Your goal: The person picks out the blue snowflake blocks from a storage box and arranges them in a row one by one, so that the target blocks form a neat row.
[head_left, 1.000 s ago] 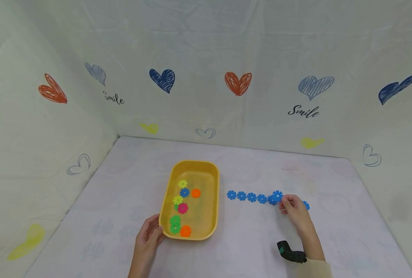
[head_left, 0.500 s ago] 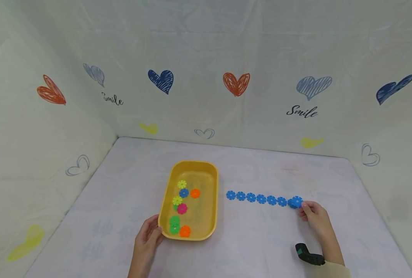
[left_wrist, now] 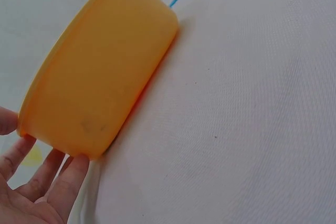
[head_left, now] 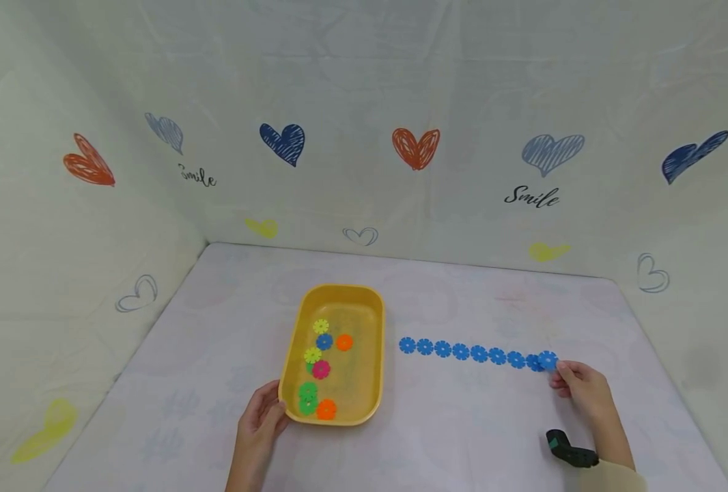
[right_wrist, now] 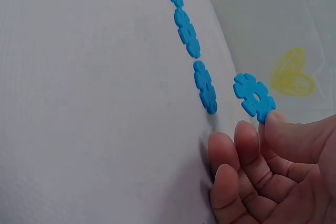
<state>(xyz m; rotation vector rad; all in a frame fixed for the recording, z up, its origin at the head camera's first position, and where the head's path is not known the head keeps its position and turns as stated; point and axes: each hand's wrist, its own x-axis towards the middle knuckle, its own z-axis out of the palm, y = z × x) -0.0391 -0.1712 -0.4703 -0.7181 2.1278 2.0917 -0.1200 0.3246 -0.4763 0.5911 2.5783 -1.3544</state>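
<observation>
Blue disc: one blue disc is being pinched at its lower edge by the right hand, lifted just off the cloth at the right end of the row.
Row: a blue row of about eight discs is lying flat on the table; the last one seems to be just beside the held piece.
Done and left: one blue disc is probably still waiting in the yellow tray among other colours.
Left hand: the left hand is being rested with relaxed fingers against the tray's near corner, well apart from the held disc.
</observation>
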